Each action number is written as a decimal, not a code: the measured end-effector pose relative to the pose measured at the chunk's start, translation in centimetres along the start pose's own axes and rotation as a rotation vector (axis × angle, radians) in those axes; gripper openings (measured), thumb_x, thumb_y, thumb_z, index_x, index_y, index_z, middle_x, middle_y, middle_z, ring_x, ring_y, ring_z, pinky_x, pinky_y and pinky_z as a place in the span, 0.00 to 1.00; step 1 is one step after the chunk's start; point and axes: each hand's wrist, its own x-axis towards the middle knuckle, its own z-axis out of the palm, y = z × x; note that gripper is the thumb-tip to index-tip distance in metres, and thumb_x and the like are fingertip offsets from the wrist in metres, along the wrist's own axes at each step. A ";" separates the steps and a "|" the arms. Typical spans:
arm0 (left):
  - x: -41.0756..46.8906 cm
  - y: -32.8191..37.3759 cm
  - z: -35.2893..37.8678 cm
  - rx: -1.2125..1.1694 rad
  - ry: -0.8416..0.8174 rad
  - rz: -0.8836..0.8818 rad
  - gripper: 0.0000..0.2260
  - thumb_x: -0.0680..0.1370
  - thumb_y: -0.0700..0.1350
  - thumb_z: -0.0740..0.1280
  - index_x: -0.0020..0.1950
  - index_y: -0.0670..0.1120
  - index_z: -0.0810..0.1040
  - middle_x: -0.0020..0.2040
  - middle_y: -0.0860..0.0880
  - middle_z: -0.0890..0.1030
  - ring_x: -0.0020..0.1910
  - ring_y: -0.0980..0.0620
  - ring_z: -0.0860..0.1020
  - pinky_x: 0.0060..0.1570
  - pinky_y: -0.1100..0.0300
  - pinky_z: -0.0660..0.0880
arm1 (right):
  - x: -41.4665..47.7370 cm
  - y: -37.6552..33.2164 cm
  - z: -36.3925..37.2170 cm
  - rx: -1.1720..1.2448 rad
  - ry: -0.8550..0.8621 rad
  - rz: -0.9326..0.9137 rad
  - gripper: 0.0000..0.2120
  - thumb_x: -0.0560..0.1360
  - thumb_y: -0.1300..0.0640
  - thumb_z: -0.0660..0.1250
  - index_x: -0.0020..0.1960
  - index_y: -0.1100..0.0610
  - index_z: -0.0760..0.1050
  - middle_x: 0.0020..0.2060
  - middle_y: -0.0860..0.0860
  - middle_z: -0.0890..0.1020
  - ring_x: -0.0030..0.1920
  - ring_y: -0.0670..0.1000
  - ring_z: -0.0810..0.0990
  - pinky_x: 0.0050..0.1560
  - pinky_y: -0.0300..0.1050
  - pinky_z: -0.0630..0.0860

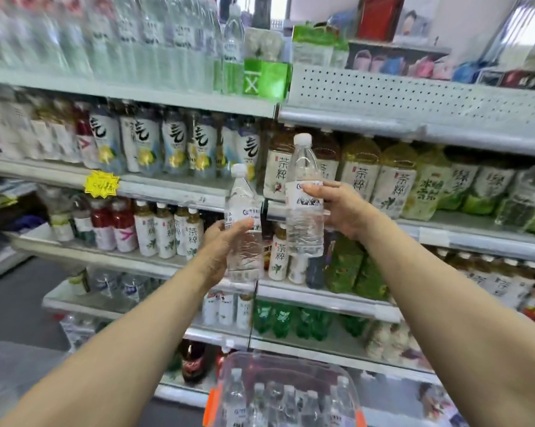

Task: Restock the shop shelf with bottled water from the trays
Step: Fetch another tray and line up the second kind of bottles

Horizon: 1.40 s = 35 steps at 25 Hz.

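1. Gripping the left-hand water bottle [241, 195] at centre frame: upright, white cap on top, long axis near vertical, top tipped slightly toward the left.
2. Holding the right-hand water bottle [304, 232] just beside it and higher: upright too, cap up, long axis vertical, base hanging free in the air.
3. Side by side, near each other but not touching, out in front of the shelving [173, 187] and resting on none of its boards.
4. Facing grey metal shop shelving across the whole frame, several boards high, with a perforated back panel at upper right.
5. On the top board, upper left: rows of clear shelf water bottles [136, 35], badly blurred.
6. Below, right of centre: tea bottles [358, 177] with white labels; at middle left, a yellow star tag [102, 184] on a shelf edge; lower down, green bottles [278, 318].
7. Bottom centre: a clear plastic tray [290, 363] with orange trim, and capped tray bottles [286, 399] standing upright inside.
8. Lower left: dark grey floor [7, 303].
9. Left hand [220, 245]: wrapped round its bottle's middle from the left, thumb across the front just under the label, fingers curled behind.
10. Right hand [343, 208]: clasped round its bottle's label from the right, one digit lying across the front.
11. Bare forearms reaching up from the bottom corners.
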 end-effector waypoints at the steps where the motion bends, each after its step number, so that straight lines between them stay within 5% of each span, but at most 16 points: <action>1: 0.6 1.4 0.1 -0.006 -0.002 -0.003 0.45 0.55 0.61 0.82 0.65 0.39 0.76 0.55 0.41 0.85 0.52 0.44 0.84 0.57 0.46 0.78 | 0.9 -1.5 0.3 -0.009 0.000 -0.040 0.20 0.71 0.55 0.76 0.61 0.59 0.82 0.50 0.53 0.86 0.48 0.51 0.85 0.47 0.48 0.82; 3: 2.3 4.4 0.1 -0.064 -0.038 0.002 0.41 0.58 0.60 0.80 0.63 0.38 0.76 0.48 0.40 0.85 0.42 0.44 0.83 0.45 0.50 0.80 | 3.2 -4.6 1.1 -0.023 0.008 -0.121 0.17 0.73 0.55 0.75 0.60 0.59 0.83 0.49 0.52 0.87 0.47 0.51 0.85 0.48 0.47 0.82; 6: 5.0 9.3 -0.3 -0.046 -0.083 0.070 0.37 0.60 0.59 0.82 0.60 0.40 0.78 0.42 0.45 0.85 0.39 0.47 0.83 0.44 0.53 0.80 | 6.9 -9.1 2.9 -0.005 0.023 -0.219 0.13 0.74 0.55 0.74 0.57 0.57 0.83 0.47 0.51 0.86 0.46 0.51 0.84 0.50 0.49 0.81; 11: 9.8 15.3 -3.1 0.082 -0.129 0.191 0.37 0.57 0.59 0.84 0.60 0.42 0.82 0.51 0.43 0.86 0.54 0.43 0.83 0.64 0.44 0.74 | 12.6 -15.7 6.0 -0.052 0.035 -0.362 0.23 0.66 0.52 0.78 0.59 0.58 0.82 0.47 0.51 0.86 0.47 0.51 0.85 0.46 0.50 0.82; 15: 13.3 19.7 -6.1 0.072 -0.118 0.287 0.24 0.68 0.48 0.78 0.61 0.42 0.79 0.47 0.43 0.86 0.46 0.44 0.85 0.47 0.50 0.82 | 17.8 -19.6 8.2 -0.092 0.066 -0.427 0.19 0.68 0.52 0.79 0.58 0.54 0.83 0.50 0.48 0.86 0.52 0.49 0.84 0.52 0.50 0.80; 18: 15.7 21.5 -8.1 0.085 -0.110 0.345 0.21 0.69 0.49 0.78 0.60 0.44 0.79 0.49 0.45 0.87 0.44 0.48 0.86 0.40 0.56 0.81 | 21.6 -21.1 9.7 -0.144 0.103 -0.459 0.16 0.72 0.53 0.77 0.59 0.52 0.81 0.53 0.47 0.86 0.54 0.47 0.83 0.56 0.48 0.77; 27: 21.0 23.9 -12.9 0.103 -0.141 0.351 0.31 0.60 0.57 0.81 0.57 0.43 0.81 0.50 0.43 0.87 0.48 0.43 0.85 0.54 0.47 0.78 | 32.1 -20.1 11.8 -0.187 0.220 -0.362 0.10 0.74 0.57 0.77 0.51 0.51 0.78 0.55 0.51 0.84 0.51 0.47 0.81 0.59 0.49 0.74; 35: 22.9 24.6 -13.4 0.078 -0.225 0.374 0.29 0.63 0.51 0.82 0.60 0.41 0.80 0.52 0.42 0.86 0.51 0.42 0.85 0.59 0.42 0.77 | 37.8 -19.5 12.5 -0.235 0.247 -0.375 0.24 0.74 0.56 0.77 0.67 0.55 0.76 0.53 0.50 0.81 0.59 0.55 0.79 0.60 0.50 0.74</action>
